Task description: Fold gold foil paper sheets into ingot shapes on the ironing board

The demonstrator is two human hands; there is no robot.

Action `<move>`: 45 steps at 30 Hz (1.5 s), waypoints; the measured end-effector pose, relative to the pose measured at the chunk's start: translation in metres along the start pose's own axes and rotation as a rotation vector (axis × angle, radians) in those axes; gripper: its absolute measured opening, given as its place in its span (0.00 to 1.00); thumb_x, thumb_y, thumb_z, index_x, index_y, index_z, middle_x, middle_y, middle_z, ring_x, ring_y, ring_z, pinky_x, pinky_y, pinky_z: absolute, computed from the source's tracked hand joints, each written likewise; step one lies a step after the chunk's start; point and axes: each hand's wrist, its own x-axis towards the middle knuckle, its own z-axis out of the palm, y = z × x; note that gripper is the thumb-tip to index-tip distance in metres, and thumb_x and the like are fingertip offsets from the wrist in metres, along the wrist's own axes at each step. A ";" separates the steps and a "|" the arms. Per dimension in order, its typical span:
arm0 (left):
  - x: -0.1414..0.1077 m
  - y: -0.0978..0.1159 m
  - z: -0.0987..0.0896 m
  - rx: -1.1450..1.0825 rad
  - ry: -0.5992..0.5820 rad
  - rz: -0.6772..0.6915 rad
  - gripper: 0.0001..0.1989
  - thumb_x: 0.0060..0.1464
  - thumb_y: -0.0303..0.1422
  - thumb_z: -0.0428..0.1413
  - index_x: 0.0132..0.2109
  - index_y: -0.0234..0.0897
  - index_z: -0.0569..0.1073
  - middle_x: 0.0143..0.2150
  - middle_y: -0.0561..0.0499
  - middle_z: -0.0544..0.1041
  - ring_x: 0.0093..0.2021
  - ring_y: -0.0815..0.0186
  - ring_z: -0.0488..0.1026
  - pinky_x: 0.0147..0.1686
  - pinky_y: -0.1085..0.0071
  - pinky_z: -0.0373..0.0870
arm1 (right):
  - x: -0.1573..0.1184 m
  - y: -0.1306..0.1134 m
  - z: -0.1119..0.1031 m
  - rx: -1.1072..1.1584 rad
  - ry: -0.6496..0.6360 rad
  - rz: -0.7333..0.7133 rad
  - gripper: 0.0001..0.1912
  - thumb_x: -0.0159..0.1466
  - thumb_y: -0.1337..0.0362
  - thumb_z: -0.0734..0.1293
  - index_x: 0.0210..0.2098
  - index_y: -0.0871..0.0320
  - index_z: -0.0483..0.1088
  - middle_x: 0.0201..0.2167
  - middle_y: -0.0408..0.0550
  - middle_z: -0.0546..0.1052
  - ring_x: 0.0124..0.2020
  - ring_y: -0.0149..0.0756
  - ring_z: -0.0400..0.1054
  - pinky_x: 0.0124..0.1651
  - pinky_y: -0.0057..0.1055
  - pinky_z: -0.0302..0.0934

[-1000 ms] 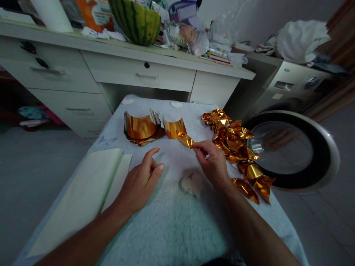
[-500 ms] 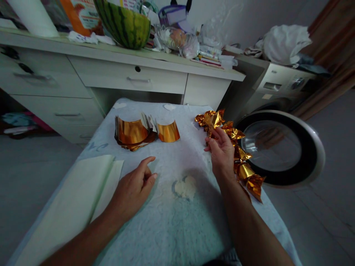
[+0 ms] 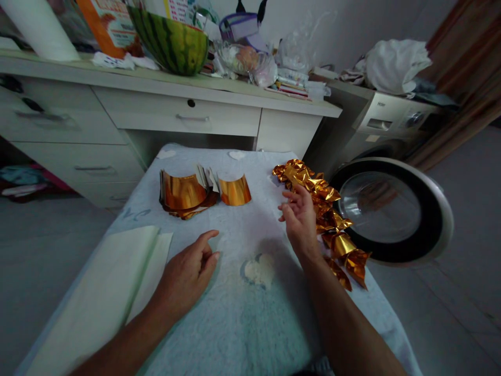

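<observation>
My left hand (image 3: 190, 271) rests over the cloth-covered table (image 3: 250, 313), index finger and thumb apart, holding nothing. My right hand (image 3: 299, 216) is open and holds nothing, just left of a long heap of crumpled, folded gold foil pieces (image 3: 305, 180) along the table's right side. A stack of curved gold foil sheets (image 3: 183, 193) stands at the back left, with grey-white edges showing. Beside it on the right lies a single curved gold sheet (image 3: 235, 191). Pale green-white paper sheets (image 3: 105, 282) lie left of my left hand.
Behind the table is a white drawer desk (image 3: 219, 120) bearing a cut watermelon (image 3: 170, 44), bags and books. At the right, a washing machine's round door (image 3: 385, 209) hangs open close to the table edge.
My right hand has drawn back from the gold heap, moving left and toward me. The gold piece by its fingertips now lies on the heap. My left hand has hardly moved.
</observation>
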 end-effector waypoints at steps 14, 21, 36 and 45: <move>0.002 0.005 -0.003 -0.002 0.010 0.032 0.16 0.60 0.36 0.47 0.50 0.38 0.73 0.34 0.50 0.78 0.33 0.61 0.76 0.37 0.65 0.71 | -0.018 0.004 0.025 -0.419 -0.506 0.021 0.09 0.60 0.68 0.62 0.38 0.57 0.73 0.28 0.43 0.77 0.28 0.32 0.68 0.33 0.27 0.60; 0.001 0.003 -0.002 -0.007 0.012 0.069 0.14 0.61 0.35 0.47 0.48 0.39 0.74 0.41 0.48 0.79 0.37 0.61 0.77 0.40 0.64 0.72 | 0.005 -0.010 0.036 -0.651 -0.531 0.013 0.02 0.60 0.67 0.65 0.33 0.57 0.71 0.28 0.44 0.75 0.30 0.34 0.67 0.33 0.29 0.55; 0.002 0.004 -0.002 -0.017 0.012 0.093 0.12 0.61 0.32 0.48 0.46 0.39 0.74 0.41 0.48 0.79 0.40 0.61 0.77 0.41 0.64 0.73 | 0.046 0.013 0.070 -0.641 -0.235 0.128 0.07 0.60 0.67 0.64 0.27 0.58 0.73 0.30 0.49 0.78 0.34 0.37 0.69 0.39 0.30 0.57; 0.001 0.002 -0.001 -0.020 -0.016 0.075 0.13 0.61 0.33 0.47 0.46 0.39 0.74 0.42 0.48 0.79 0.41 0.61 0.76 0.43 0.62 0.71 | 0.038 0.022 0.049 -0.271 -0.247 0.263 0.14 0.61 0.57 0.61 0.25 0.58 0.69 0.21 0.42 0.72 0.22 0.29 0.64 0.25 0.25 0.56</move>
